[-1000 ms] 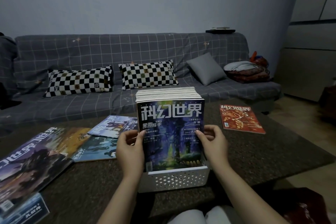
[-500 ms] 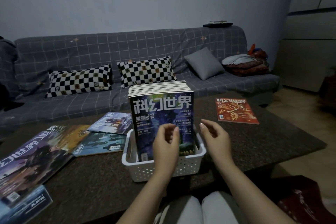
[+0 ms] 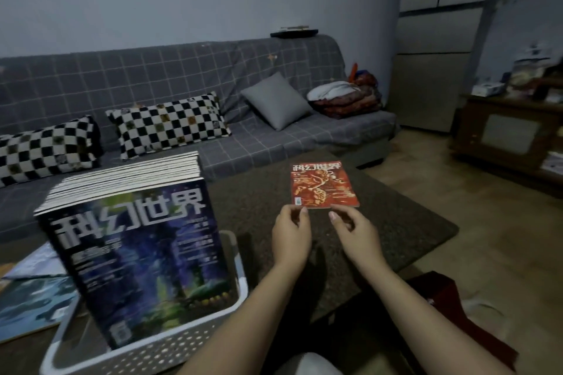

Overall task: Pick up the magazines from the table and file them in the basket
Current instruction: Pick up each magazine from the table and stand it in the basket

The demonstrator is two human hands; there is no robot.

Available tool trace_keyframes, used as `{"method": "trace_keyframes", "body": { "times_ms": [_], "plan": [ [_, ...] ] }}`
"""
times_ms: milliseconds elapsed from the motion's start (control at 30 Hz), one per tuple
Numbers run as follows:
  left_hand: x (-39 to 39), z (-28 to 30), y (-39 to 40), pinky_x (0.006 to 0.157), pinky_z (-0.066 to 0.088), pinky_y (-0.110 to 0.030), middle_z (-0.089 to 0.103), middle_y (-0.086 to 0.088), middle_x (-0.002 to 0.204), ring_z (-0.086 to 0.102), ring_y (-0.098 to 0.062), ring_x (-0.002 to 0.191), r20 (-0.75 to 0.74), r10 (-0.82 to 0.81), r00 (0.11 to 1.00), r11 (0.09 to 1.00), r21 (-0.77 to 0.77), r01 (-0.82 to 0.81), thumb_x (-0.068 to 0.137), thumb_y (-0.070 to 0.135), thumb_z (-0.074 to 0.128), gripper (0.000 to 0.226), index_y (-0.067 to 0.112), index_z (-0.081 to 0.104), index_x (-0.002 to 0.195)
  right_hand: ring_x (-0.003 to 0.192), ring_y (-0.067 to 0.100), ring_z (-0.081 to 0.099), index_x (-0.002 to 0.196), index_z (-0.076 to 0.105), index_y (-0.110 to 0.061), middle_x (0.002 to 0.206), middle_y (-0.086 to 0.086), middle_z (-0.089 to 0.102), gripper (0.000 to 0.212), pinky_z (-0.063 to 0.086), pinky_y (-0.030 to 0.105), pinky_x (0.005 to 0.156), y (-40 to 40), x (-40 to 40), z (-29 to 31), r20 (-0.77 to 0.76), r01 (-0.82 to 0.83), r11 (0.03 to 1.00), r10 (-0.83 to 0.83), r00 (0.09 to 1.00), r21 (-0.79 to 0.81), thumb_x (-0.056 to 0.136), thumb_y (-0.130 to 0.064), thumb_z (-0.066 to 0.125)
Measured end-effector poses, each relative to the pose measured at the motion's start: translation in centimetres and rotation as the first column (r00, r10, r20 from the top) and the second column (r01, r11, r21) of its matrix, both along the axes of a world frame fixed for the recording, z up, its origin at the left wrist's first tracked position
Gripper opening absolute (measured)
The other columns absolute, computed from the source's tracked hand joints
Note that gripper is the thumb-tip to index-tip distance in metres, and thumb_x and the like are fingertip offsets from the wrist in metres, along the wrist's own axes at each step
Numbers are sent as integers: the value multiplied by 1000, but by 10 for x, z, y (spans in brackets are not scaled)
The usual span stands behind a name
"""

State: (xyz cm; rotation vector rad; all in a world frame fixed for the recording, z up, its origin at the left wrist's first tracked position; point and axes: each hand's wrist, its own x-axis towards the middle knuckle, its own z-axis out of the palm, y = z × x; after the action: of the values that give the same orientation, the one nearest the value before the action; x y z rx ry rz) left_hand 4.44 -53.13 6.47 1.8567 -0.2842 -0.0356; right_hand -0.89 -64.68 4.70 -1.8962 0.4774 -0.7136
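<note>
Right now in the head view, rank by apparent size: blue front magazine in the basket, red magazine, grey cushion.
1. Blue front magazine, though nearness to the camera inflates it.
2. Red magazine and grey cushion look alike; unranked.

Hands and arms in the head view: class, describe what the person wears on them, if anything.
Both are bare. The left hand and the right hand have no gloves, and I see no rings, watch or bracelet. Both forearms are uncovered down to the bottom edge of the picture, with no sleeve in view. The fingernails look short and plain.
</note>
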Motion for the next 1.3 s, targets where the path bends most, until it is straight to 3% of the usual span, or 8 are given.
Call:
{"method": "trace_keyframes", "body": {
  "times_ms": [200, 333, 600, 800, 967, 1133, 1233, 1300],
  "plan": [
    [70, -35, -69, 101, 43, -42, 59, -1, 118, 55, -18, 111, 16, 93, 996, 940, 327, -93, 94, 34, 48, 27, 22, 57, 116, 111, 19, 52, 118, 60, -22, 122, 3, 57, 34, 44, 30, 86, -68, 66, -39, -210, 117, 975, -156, 965, -188, 89, -38, 56],
    [117, -61, -90, 110, 30, -44, 49, -8, 137, 42, -26, 129, -13, 162, 987, 873, 469, -137, 96, 35, 43, 40, 13, 53, 129, 128, 27, 35, 132, 50, -18, 140, 7, 46, 51, 31, 39, 104, -97, 105, -63, -362, 162, 941, -267, 893, -296, 89, -46, 51],
    [158, -67, -115, 102, 40, -43, 59, -14, 122, 48, -32, 119, -120, 295, 948, 888, 401, -225, 92, 38, 53, 40, 7, 57, 118, 117, 33, 38, 122, 55, -6, 125, 18, 51, 49, 32, 36, 97, -119, 134, -78, -403, 277, 880, -430, 808, -386, 89, -42, 52],
    [140, -60, -99, 90, 52, -39, 68, -11, 110, 65, -27, 100, -326, 220, 920, 915, 395, -79, 78, 41, 73, 44, 7, 67, 105, 113, 35, 42, 113, 63, -8, 117, 20, 52, 46, 37, 38, 94, -113, 93, -71, -430, 340, 849, -505, 748, -406, 84, -44, 59],
    [84, -52, -81, 95, 50, -42, 62, -11, 118, 61, -28, 108, -394, 102, 913, 973, 232, -8, 86, 21, 66, 32, 9, 49, 111, 112, 30, 44, 118, 60, -14, 117, 15, 52, 50, 40, 40, 93, -94, 42, -69, -448, 371, 822, -553, 702, -433, 80, -47, 64],
    [22, -39, -35, 80, 56, -38, 63, -5, 105, 65, -19, 91, -387, 54, 921, 997, 73, -29, 92, 21, 56, 16, 20, 41, 86, 114, 29, 43, 125, 57, -20, 122, 11, 52, 59, 36, 40, 97, -65, -8, -65, -547, 298, 849, -513, 662, -435, 81, -58, 56],
    [-7, -25, 3, 74, 59, -37, 66, -2, 97, 69, -15, 82, -393, 11, 919, 1000, -9, -15, 93, 25, 54, 12, 21, 44, 89, 114, 29, 47, 127, 56, -19, 123, 12, 53, 59, 39, 40, 96, -42, -30, -53, -557, 261, 913, -400, 728, -313, 82, -58, 55],
    [-22, -17, 31, 76, 59, -41, 68, -2, 93, 70, -17, 80, -352, -6, 936, 999, -33, -6, 93, 26, 54, 12, 20, 44, 92, 98, 25, 60, 130, 51, -15, 114, 10, 59, 59, 51, 37, 80, -22, -43, -37, -485, 250, 968, -215, 848, 8, 83, -49, 60]
  ]
}}
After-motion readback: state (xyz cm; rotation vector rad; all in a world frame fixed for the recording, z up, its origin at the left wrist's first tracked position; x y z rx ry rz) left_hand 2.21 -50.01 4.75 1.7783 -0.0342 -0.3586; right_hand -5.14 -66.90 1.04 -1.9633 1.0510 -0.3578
